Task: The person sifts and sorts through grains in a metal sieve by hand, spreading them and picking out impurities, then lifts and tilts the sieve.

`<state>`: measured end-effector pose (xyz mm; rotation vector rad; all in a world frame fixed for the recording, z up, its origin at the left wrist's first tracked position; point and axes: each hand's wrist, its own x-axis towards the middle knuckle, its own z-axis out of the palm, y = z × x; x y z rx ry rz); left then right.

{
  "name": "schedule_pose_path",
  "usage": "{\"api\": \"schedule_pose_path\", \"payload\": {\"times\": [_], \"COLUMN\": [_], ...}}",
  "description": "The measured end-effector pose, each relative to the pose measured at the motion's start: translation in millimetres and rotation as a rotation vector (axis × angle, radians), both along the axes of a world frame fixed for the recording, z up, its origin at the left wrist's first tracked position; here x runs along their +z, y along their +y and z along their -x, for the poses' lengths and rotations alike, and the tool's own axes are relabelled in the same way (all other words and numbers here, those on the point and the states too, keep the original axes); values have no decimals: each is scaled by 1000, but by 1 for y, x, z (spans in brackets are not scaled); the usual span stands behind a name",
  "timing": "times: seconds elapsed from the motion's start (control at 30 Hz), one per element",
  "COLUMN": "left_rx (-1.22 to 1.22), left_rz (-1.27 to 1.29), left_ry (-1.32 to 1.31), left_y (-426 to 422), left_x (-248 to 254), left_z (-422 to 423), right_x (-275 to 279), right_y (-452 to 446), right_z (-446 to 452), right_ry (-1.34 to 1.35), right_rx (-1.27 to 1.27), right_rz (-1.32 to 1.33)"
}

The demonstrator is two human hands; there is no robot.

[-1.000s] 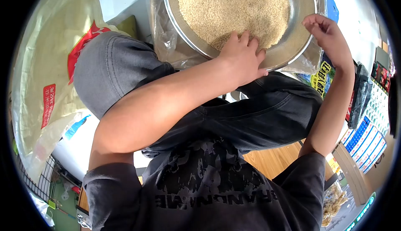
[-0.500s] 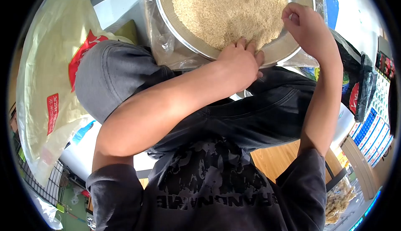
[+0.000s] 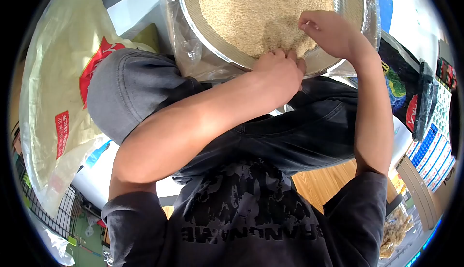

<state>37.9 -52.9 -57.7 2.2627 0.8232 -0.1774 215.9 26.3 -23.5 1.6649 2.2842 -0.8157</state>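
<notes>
A round metal mesh sieve (image 3: 193, 20) holds a wide layer of pale grain (image 3: 261, 11). My left hand (image 3: 279, 73) reaches over the sieve's near rim, its bent fingers slightly apart with the tips at the edge of the grain; nothing shows in its grasp. Above the right part of the grain is my right hand (image 3: 331, 32), thumb and fingers drawn together. Whatever the right fingertips hold, if anything, is too small to make out. Clear plastic (image 3: 191, 57) lies beneath and around the sieve.
A large yellowish translucent bag (image 3: 53, 83) with red print stands at the left, beside my grey-clad knee (image 3: 118, 90). A dark printed bag (image 3: 401, 73) is at the right. Blue-and-white packs (image 3: 430, 151) lie farther right, and a wire rack (image 3: 53, 214) stands at the lower left.
My right hand has moved left from the sieve's right rim to above the grain. My left fingers have drawn closer together and back toward the near rim.
</notes>
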Motion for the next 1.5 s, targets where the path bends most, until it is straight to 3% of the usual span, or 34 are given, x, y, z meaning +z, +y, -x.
{"api": "schedule_pose_path", "payload": {"times": [0.17,0.33,0.47,0.67,0.9,0.97,1.13,1.23,1.3,1.4,1.5], "left_rx": [-4,17,37,-25,2,6,6,13,12,-5,-3], "left_rz": [6,-1,-32,-27,42,34,31,-24,-97,-142,-85], "left_ry": [-4,-1,-16,-3,-36,-41,-51,-42,-48,-35,-26], "left_y": [-1,-6,-8,-2,-1,-1,-2,-7,-10,-11,-10], "left_x": [1,-1,-2,4,4,5,5,4,4,4,6], "left_z": [2,0,2,4,4,5,5,6,8,10,10], "right_x": [-13,-33,-46,-66,-67,-61,-44,-37,-28,-29,-31], "right_y": [7,10,9,15,37,47,58,56,45,39,35], "right_z": [10,18,25,34,25,16,1,-2,1,3,5], "right_ry": [79,259,298,593,928,1048,984,789,408,276,126], "right_rx": [26,-129,-148,-356,-596,-821,-847,-717,-304,-84,17], "right_rz": [213,714,795,816,502,528,444,530,476,690,728]}}
